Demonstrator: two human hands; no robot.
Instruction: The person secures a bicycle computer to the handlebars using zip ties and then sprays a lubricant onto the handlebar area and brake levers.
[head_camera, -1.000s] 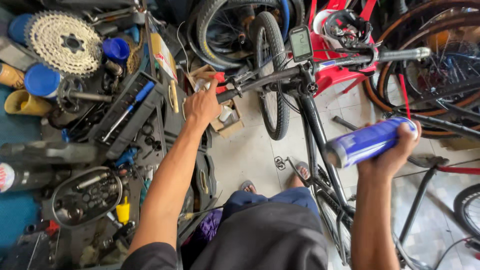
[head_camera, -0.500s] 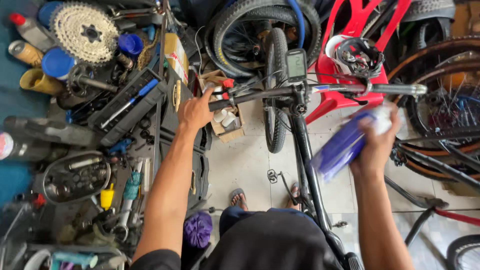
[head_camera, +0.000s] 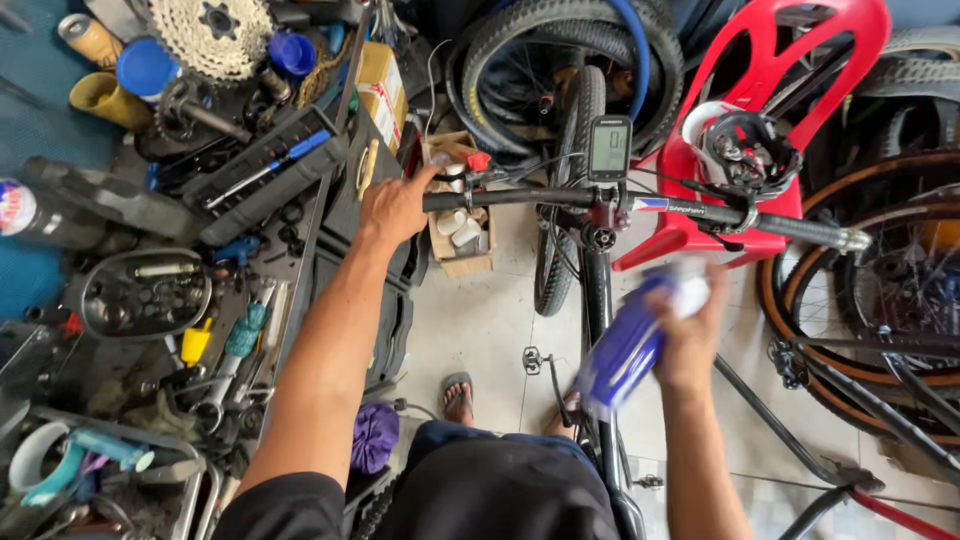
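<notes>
Bicycle (head_camera: 598, 300) fills the middle of the view, its black frame running from six o'clock up to the handlebar (head_camera: 640, 208) that crosses from ten to three o'clock, a small grey display (head_camera: 609, 148) clamped at its centre. Behind it at one o'clock stands a red plastic chair (head_camera: 800, 70) with a helmet (head_camera: 742, 148) on the seat; spare wheels lean at twelve and three o'clock. A black tool tray (head_camera: 262, 175) and a large toothed cassette (head_camera: 208, 35) lie at ten and eleven o'clock among cluttered tools.

The left hand (head_camera: 393, 208), at ten o'clock from the frame's middle, reaches the bare left end of the handlebar, fingers curled about it; the grip itself is turned away, so how tightly they close cannot be told. The right hand (head_camera: 690, 335), at four o'clock, is wrapped round a blue spray can (head_camera: 625, 350), tilted with its white top up toward the bar. Can and fingers are blurred; its nozzle is hard to make out.
</notes>
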